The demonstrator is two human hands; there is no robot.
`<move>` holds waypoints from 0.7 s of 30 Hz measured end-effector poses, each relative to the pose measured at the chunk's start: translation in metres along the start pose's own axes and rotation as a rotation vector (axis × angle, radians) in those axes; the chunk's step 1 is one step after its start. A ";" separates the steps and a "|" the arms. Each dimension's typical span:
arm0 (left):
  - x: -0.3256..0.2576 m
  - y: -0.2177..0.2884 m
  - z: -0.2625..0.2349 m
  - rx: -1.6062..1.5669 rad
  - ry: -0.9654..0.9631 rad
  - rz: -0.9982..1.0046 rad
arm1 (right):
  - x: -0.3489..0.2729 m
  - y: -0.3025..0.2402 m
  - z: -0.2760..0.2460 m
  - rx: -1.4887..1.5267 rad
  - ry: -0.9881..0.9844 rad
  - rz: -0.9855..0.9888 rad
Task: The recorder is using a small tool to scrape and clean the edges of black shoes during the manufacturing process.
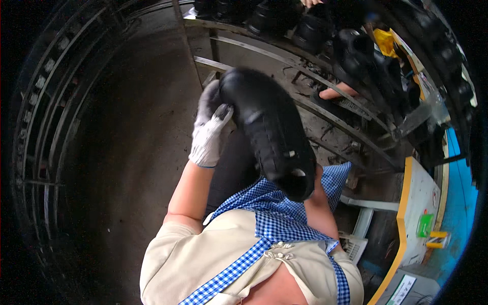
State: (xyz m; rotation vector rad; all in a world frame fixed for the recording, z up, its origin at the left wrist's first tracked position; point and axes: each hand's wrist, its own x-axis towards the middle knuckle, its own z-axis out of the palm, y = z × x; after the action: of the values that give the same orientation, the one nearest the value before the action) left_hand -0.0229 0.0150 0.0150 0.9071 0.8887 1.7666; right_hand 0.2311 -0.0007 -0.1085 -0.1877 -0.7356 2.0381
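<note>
Black and softly shiny, the boot (269, 132) is lifted in front of the person's body, tilted so that its rounded toe points up and away to the left and its opening faces back toward the blue-checked apron (282, 223) just below it. On the left side of the boot's toe is the left hand (208, 119), in a pale glove with darkened fingertips; its fingers bend around the toe and its thumb lies against the near side, so it appears to be gripping. The right forearm (322, 211), bare, runs up behind the boot's opening, and the boot hides the right hand, so I cannot tell whether its fingers are closed, spread or inside. The step in hand looks like supporting and turning the boot to handle or check it; no tool shows at it. From this hold, the next move probably calls for a steady toe grip and a firm right hand near the opening, with the boot kept away from the metal rack (284, 57) beyond it. More dark footwear (267, 19) sits on that rack, farther out than the boot. Another person's foot (339, 91) shows past the boot to the right, and a yellow-edged panel (414, 203) stands well to the boot's right.
</note>
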 end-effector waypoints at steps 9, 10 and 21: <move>-0.014 0.004 0.013 0.031 -0.197 0.090 | -0.003 0.021 -0.027 -0.564 0.410 0.094; -0.015 0.005 0.012 0.113 -0.236 0.082 | 0.002 0.005 -0.016 -0.648 0.398 0.120; -0.024 0.002 0.023 0.285 -0.635 -0.169 | 0.038 -0.099 0.127 -1.711 -0.270 -0.612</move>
State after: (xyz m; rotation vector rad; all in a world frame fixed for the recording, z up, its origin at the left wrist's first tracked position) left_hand 0.0037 -0.0036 0.0227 1.4270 0.7685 1.1098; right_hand 0.2307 0.0152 0.0561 -0.5398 -2.1916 0.4224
